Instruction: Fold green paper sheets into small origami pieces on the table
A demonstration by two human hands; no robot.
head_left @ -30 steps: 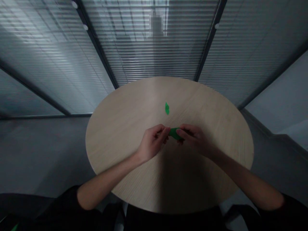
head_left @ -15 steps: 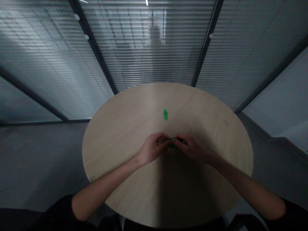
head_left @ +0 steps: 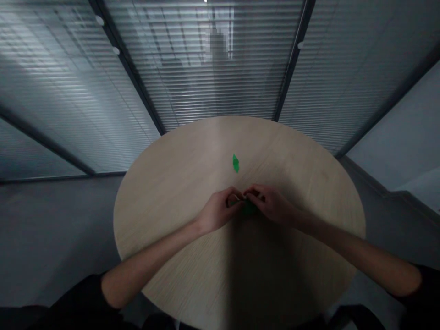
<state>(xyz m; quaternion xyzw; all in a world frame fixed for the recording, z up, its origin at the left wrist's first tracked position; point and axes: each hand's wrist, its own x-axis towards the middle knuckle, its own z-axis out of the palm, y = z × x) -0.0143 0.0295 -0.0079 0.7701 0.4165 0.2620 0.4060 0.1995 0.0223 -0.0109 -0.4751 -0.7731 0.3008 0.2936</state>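
"What's the room like?"

"Dim. Slatted blinds fill the panels beyond the table, split by dark frame posts. There's a pale wall at the right of the view, and grey floor below."

"And the table?"

"Rounded, light wood grain. A dark shadow runs down its near half."

"Where are the hands?"

"Over the middle of it, almost meeting. The left hand is curled, thumb and fingers closed on a green piece. The right hand has its fingertips drawn in beside it; whether they grip, I can't tell."

"Anything else?"

"A small green scrap lies just beyond them, flanked by bare wood."
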